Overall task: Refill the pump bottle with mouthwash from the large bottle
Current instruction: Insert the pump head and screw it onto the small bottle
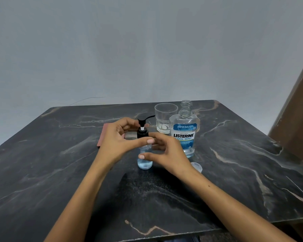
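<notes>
A small clear pump bottle with pale blue liquid in its lower part stands at the table's middle. Its black pump head sits on top, spout pointing back right. My left hand wraps around the pump collar, thumb across the front. My right hand holds the bottle's body from the right, thumb on its front. The large Listerine mouthwash bottle stands uncapped to the right, with blue liquid low inside. Its clear cap lies on the table beside my right wrist.
An empty drinking glass stands behind the pump bottle, left of the large bottle. A reddish-brown flat cloth or mat lies behind my left hand. The dark marble table ends at a grey wall; a brown wooden panel rises at right.
</notes>
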The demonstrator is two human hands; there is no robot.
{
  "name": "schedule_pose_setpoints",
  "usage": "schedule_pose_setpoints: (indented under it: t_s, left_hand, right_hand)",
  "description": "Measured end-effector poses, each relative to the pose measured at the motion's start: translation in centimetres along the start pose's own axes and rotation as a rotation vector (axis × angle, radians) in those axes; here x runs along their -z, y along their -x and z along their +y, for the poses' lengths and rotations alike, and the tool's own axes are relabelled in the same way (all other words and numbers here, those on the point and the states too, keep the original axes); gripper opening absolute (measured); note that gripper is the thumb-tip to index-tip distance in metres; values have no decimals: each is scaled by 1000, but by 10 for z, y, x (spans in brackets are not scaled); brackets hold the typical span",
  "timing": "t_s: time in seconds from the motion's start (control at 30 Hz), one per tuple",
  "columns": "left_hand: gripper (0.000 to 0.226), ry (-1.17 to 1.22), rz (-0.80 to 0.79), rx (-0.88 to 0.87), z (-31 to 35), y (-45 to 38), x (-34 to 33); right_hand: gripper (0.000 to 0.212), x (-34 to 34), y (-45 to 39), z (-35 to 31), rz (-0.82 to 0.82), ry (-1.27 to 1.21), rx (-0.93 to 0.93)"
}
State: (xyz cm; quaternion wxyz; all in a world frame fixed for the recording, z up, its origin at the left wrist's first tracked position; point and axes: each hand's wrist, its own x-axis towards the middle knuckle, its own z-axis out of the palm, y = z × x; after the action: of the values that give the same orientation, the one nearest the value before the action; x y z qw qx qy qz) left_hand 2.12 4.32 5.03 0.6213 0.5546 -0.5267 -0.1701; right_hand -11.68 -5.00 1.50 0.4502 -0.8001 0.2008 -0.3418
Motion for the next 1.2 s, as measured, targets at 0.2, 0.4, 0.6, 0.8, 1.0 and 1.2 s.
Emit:
schedule_pose_setpoints:
  t_s: [0.2,0.4,0.6,0.8,1.0,1.2]
  left_hand:
    - [30,-131,138,-67,0,-4,-8]
    - [34,119,-136,12,2,-3,12]
    - [30,-124,157,-78,-1,-3,-15]
    - [32,15,9,-33,0,-2,3]
    - [29,8,158,-65,-1,4,-12]
    - [28,123,1,-10,1,1,-5]
  right_hand:
    - [53,0,0,1,16,-19,-20]
    - [62,0,-1,0,-2,-64,-43]
    - [47,-1,0,1,31,-38,-46]
    - [61,-1,-1,1,21,-44,-33]
    - [58,-6,0,3,67,21,-26]
    - [60,-8,0,0,64,57,9]
